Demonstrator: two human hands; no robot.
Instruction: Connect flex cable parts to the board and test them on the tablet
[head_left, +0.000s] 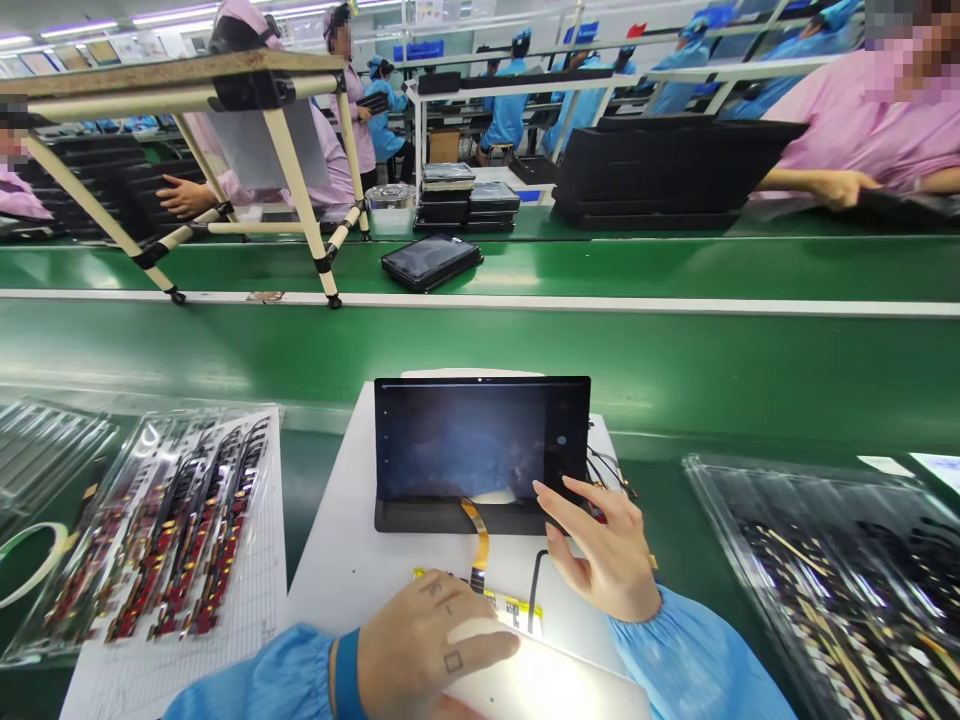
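Observation:
A tablet-like screen (465,440) leans upright in a black stand (420,516) and shows a dim, bluish camera picture. My right hand (600,545) is at its lower right corner, fingers spread; whether a fingertip touches the glass I cannot tell. An orange flex cable (478,535) runs from the screen's lower edge to a yellow-edged strip (517,606) on the white board (337,540). Below, my left hand (427,645) grips a bright white flat panel (562,680), index finger along its top; part of the grip is hidden.
Clear trays of circuit strips lie at left (202,530) and right (825,580). A tape roll (37,560) is far left. Beyond the green bench (675,370) are a pipe-frame rack (292,190), a black tablet (431,262), stacked devices (446,200) and co-workers.

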